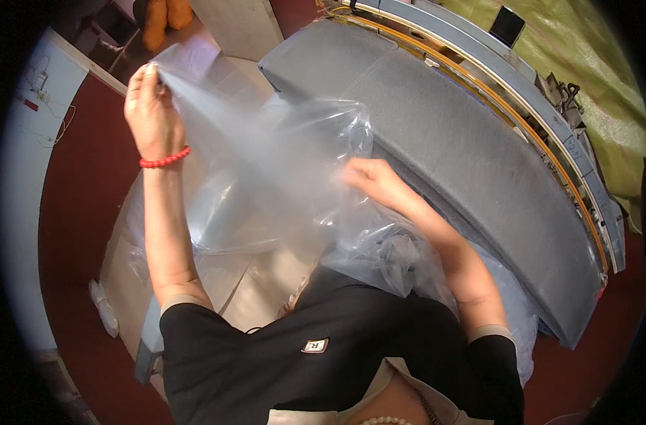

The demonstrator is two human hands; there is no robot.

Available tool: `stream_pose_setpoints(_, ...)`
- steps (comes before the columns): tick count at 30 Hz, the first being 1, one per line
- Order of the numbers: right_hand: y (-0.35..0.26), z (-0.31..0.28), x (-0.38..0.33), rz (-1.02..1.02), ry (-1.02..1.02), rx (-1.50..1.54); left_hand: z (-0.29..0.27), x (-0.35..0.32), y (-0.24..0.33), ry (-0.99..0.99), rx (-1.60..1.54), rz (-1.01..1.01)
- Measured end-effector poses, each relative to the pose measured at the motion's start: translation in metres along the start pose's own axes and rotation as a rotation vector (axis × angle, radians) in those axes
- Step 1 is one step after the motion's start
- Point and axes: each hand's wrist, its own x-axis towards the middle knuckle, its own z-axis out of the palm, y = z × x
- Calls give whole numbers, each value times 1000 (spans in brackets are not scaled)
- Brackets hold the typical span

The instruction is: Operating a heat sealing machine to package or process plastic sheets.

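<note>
Red floor (581,372), left fingers (150,74) pinching clear plastic (266,152), right fingers (352,172) gripping it

Two hands (153,113) (371,178) holding clear plastic film (245,149), red beaded bracelet (165,161), grey panel (447,134) at right

Between the left hand (155,117) and the right hand (376,179), the clear plastic film (255,152) smears into a pale blur; whether it is a bag or a loose sheet cannot be told. The right fingertips (347,171) blur too, their grip unclear. Film veils part of the grey padded panel (450,127). The orange things (155,25) are cut off by the top edge, the bead necklace (385,421) by the bottom, the yellow-green sheet (581,53) by the dark rim. The dark metal pieces (566,95) beside that sheet are too small to identify
</note>
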Motion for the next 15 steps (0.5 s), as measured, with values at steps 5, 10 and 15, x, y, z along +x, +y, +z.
stream_pose_setpoints(5, 28, -24, -15, 147, -96, -501, -37, 29, 26, 209, 1, 65)
stream_pose_setpoints(10, -19, 5, 8, 8, -116, -91, -13, 4, 34, 7, -57, 14)
stream_pose_setpoints(15, -31, 45, 27, 47, -360, 153, 50, -23, 23, -113, -128, -18)
